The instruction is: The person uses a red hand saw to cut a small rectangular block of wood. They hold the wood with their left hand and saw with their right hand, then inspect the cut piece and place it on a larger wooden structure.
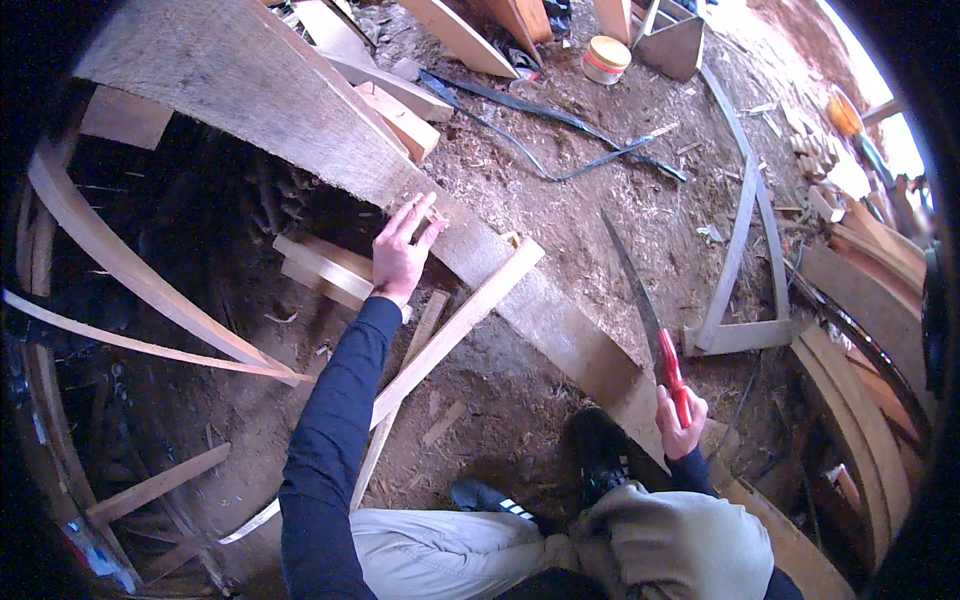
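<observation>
My right hand is closed around the red handle of a handsaw, its long narrow blade pointing away over the ground. My left hand reaches to the edge of a wide weathered plank, which runs diagonally across the view. Between its thumb and fingers there seems to be a small piece of wood, partly hidden. A pale wooden batten lies across the plank just right of my left forearm, its far end sticking out past the plank's edge.
Curved wooden strips stand at the left. An A-shaped wooden frame lies on the dirt ground at the right, near stacked curved boards. Further off are a dark strap, a round tub and wood blocks.
</observation>
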{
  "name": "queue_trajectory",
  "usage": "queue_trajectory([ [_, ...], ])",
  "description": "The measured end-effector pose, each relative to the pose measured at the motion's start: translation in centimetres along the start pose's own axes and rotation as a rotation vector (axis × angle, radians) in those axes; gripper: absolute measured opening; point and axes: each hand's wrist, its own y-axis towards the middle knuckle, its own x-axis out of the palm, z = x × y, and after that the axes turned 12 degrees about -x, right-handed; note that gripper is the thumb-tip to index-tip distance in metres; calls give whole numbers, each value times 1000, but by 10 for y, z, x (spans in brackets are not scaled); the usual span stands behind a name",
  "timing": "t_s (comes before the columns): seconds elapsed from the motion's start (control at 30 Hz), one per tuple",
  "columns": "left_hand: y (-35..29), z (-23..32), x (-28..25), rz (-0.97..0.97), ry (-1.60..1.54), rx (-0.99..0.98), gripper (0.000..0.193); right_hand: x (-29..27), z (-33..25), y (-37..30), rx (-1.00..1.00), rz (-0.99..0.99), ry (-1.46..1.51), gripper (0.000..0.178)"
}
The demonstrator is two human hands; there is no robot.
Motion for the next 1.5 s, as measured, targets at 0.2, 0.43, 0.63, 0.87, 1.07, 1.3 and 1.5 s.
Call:
queue_trajectory([
  [0.2,-1,-2,3,-6,-96,-93,56,1,-1,-1,-2,-6,9,18],
  [0.43,-1,-4,1,-30,-104,-108,63,3,1,0,2,-13,-10,21],
  [0.63,-2,-2,-1,-14,21,2,56,4,1,-1,0,-27,-22,21],
  [0.87,-1,-5,-1,-32,22,2,50,6,-1,-1,-2,-28,-13,21],
  [1.07,23,-7,-5,-204,-233,-159,52,8,1,-2,-29,-22,-23,19],
  [1.3,36,31,-12,-298,13,-199,51,4,-5,15,-219,-9,-253,15],
  [1.5,33,16,-9,-402,-46,-304,54,-3,-3,43,-565,-336,-694,40],
])
